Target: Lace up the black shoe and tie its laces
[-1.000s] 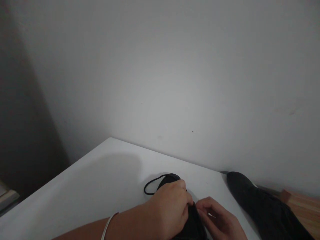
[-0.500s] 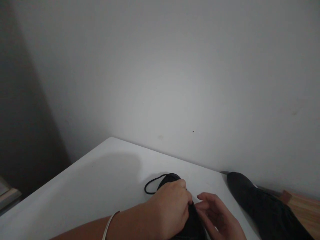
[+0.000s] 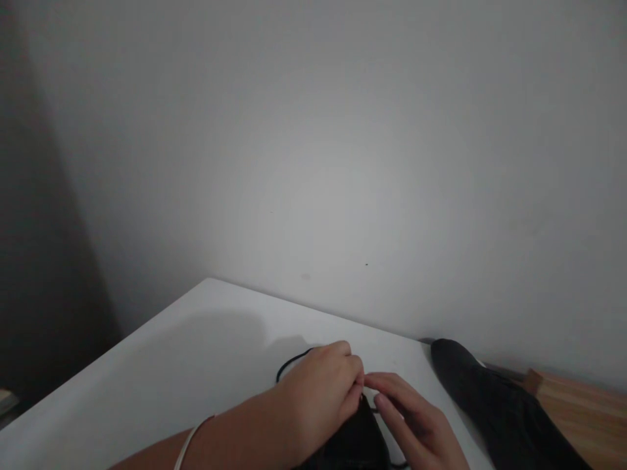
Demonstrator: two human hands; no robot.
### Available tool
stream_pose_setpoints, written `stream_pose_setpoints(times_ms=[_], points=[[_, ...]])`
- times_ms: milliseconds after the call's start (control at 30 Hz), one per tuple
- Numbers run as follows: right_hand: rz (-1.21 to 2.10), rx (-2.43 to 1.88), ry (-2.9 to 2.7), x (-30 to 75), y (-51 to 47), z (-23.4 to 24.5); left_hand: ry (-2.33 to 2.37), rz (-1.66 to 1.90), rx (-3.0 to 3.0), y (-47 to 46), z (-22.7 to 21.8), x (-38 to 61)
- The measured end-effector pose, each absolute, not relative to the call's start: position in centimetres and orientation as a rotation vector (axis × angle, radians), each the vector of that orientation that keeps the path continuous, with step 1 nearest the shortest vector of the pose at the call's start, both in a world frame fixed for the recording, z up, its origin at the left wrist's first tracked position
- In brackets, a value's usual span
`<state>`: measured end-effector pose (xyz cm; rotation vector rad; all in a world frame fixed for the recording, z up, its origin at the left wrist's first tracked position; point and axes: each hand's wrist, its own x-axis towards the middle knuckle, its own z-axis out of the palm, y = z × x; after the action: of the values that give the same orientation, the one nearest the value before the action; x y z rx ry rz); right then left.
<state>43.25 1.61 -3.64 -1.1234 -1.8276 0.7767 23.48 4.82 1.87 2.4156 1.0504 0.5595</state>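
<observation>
On the white table [image 3: 196, 365] lies a small black fabric item [image 3: 355, 437] with a thin black cord loop [image 3: 287, 363] sticking out to the left. My left hand [image 3: 321, 395], a thin white band on its wrist, is closed over the top of the black item. My right hand [image 3: 416, 424] lies next to it, fingers stretched out and touching the item's right edge. Most of the item is hidden under my hands.
A dark garment or bag [image 3: 499, 411] lies at the table's right end, over a wooden surface [image 3: 582, 408]. A plain grey wall [image 3: 343, 163] rises right behind the table. A dark gap lies to the left of the table.
My left hand has slid forward and covers the item's far end, which showed before. My right fingers have straightened and moved up beside the left hand. The view has shifted slightly.
</observation>
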Motion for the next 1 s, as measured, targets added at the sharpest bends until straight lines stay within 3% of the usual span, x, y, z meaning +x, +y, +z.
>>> stream_pose_setpoints(times_ms=[133, 367, 567, 700, 867, 1000], points=[[0.798, -1.145, -1.870, 41.4, 2.1, -0.9, 0.990, 0.786, 2.317, 4.5, 3.4, 22.2], [1.201, -1.145, -1.526, 38.7, 2.4, 1.7, 0.935, 1.020, 2.030, 3.9, 4.9, 21.6], [1.229, -1.117, -1.442, 38.1, 1.9, 3.2, 0.916, 1.151, 2.008, 4.8, 4.9, 21.1], [1.065, -1.110, -1.503, 38.7, 1.4, 4.8, 1.081, 1.006, 2.095, 8.3, 2.1, 20.8], [0.776, -1.028, -1.672, 39.6, 0.3, 7.2, 1.224, 0.509, 2.186, 11.3, -2.2, 20.0], [0.556, -1.006, -1.766, 39.9, -0.3, 9.3, 1.217, 0.365, 2.222, 11.1, -2.3, 19.4]])
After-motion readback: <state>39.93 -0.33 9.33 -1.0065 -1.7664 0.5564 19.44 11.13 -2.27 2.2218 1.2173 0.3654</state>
